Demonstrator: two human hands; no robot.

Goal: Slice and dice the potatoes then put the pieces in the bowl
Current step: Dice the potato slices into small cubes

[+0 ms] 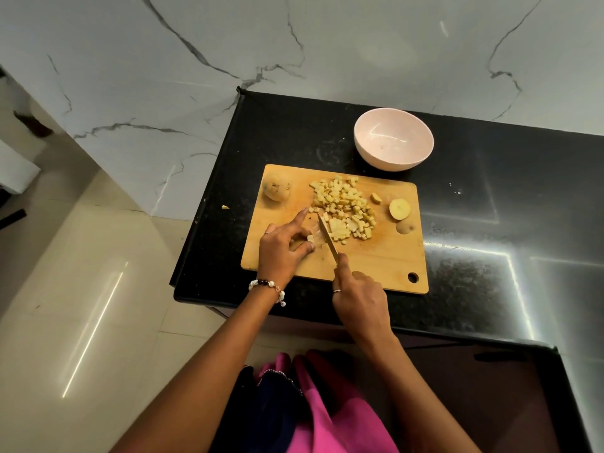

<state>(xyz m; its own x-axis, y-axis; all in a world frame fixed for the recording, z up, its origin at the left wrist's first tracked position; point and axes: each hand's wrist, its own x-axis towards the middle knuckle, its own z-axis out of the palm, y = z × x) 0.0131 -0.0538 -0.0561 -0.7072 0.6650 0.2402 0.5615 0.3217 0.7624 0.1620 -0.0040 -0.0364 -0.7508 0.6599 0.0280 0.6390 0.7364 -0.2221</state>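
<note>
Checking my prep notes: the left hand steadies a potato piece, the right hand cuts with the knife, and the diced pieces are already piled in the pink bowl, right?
Not quite. The head view shows the pink bowl holds no pile; the diced pieces lie heaped on the cutting board. The rest stands: left hand steadies a potato piece, right hand cuts with the knife.
</note>
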